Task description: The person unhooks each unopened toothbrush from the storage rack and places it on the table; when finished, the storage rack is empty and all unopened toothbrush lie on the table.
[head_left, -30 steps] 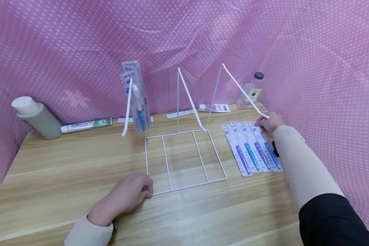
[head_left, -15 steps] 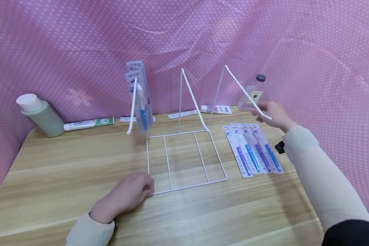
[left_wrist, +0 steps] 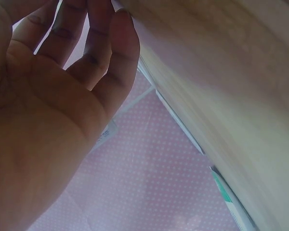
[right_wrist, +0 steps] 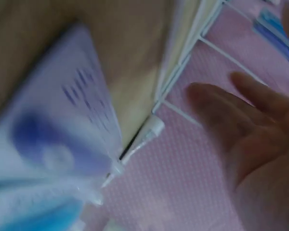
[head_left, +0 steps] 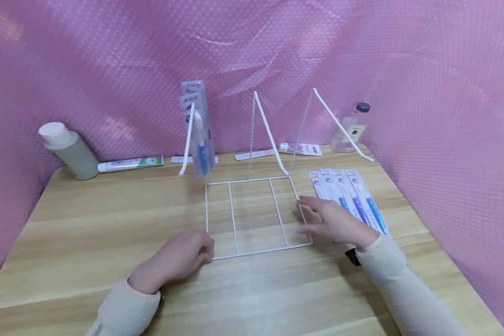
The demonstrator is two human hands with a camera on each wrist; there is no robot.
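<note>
The right hand (head_left: 333, 225) has straight, spread fingers holding nothing, just above the white wire rack (head_left: 252, 217) at its right edge. The left hand (head_left: 180, 259) has curled fingers touching the rack's front left corner. Packed toothbrushes (head_left: 353, 198) lie right of the rack.

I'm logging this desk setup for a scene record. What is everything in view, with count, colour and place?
White wire display rack: one, white, table centre, three slanted hooks.
Packaged toothbrushes on the hook: at least two, blue handles, hanging on the rack's left hook.
Flat packaged toothbrushes: four, blue and purple handles, right of the rack.
Grey-green bottle with white cap: one, back left.
White-and-green toothpaste tube: one, beside that bottle.
Clear bottle with dark cap: one, back right.
Wooden table: one, light wood.
Pink dotted cloth backdrop: around the table.
Left hand: at the rack's front left corner.
Right hand: open, fingers straight, at the rack's right edge.
</note>
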